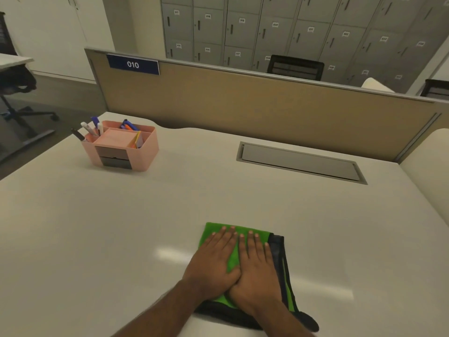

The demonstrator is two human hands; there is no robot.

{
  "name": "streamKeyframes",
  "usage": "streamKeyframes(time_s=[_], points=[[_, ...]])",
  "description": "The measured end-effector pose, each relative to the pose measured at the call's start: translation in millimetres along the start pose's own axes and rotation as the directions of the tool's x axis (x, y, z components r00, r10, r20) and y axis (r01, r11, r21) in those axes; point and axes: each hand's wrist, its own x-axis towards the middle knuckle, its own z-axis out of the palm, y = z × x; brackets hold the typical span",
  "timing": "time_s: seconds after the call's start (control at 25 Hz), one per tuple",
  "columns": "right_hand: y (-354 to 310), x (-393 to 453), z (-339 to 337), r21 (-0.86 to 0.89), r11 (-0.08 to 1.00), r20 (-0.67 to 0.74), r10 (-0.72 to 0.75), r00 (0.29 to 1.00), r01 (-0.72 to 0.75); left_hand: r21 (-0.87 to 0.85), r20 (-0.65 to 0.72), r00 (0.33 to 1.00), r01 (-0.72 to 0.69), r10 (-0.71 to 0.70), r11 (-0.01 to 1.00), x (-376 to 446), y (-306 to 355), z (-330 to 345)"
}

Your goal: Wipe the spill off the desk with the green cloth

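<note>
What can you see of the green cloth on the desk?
The green cloth is bright green and soft-looking, with a dark layer or edging along its right and near sides. It lies folded flat on the white desk near the front edge. The left hand and right hand lie palm-down on it, side by side.

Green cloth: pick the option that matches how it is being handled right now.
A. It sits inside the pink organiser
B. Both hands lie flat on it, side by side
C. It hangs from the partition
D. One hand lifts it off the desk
B: the left hand and right hand are both spread palm-down on the green cloth, which lies flat on the desk.
</note>
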Motion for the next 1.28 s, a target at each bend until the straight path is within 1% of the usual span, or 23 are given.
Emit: streamKeyframes(time_s=[0.2, 0.4, 0.56, 0.76, 0.88, 1.0, 1.08, 1.16, 1.24, 1.28], points=[[-41, 37, 11, 0.039, 0.998, 0.006, -0.058, 0.998, 0.058, 0.028, 0.021, 0.998, 0.055, -0.056, 0.998, 1, -54, -18], [-52, 80, 13, 0.056, 0.994, -0.005, -0.095, 0.996, 0.095, 0.043, 0.032, 0.996, 0.08, -0.081, 0.996, 29, -87, -26], [-45, 112, 13, 0.049, 0.997, 0.0, -0.063, 0.998, 0.063, 0.064, 0.058, 0.996, 0.061, -0.064, 0.996, 64, -100, -28], [-35, 145, 12, 0.038, 0.999, 0.002, -0.034, 0.999, 0.034, 0.031, 0.091, 0.995, 0.045, -0.047, 0.999, 99, -112, -32], [-34, 156, 13, 0.023, 1.0, 0.007, -0.014, 1.0, 0.014, 0.018, 0.105, 0.994, 0.024, -0.026, 1.0, 108, -120, -34], [-32, 158, 12, -0.019, 1.0, 0.06, -0.005, 0.998, 0.006, -0.009, 0.111, 0.994, -0.003, 0.004, 1.0, 103, -127, -38], [-37, 162, 7, 0.005, 1.0, 0.056, 0.015, 0.998, -0.015, -0.033, 0.052, 0.998, 0.027, -0.025, 0.999, 93, -146, -47], [-48, 172, -1, 0.08, 0.996, 0.011, 0.031, 0.999, -0.032, -0.084, -0.058, 0.994, 0.085, -0.09, 0.993, 84, -176, -64], [-67, 187, -9, 0.153, 0.988, -0.023, 0.019, 1.0, -0.015, -0.118, -0.166, 0.973, 0.139, -0.157, 0.983, 76, -210, -82], [-79, 196, -13, 0.19, 0.982, -0.026, 0.01, 1.0, -0.005, -0.137, -0.219, 0.953, 0.183, -0.21, 0.973, 72, -227, -90]])
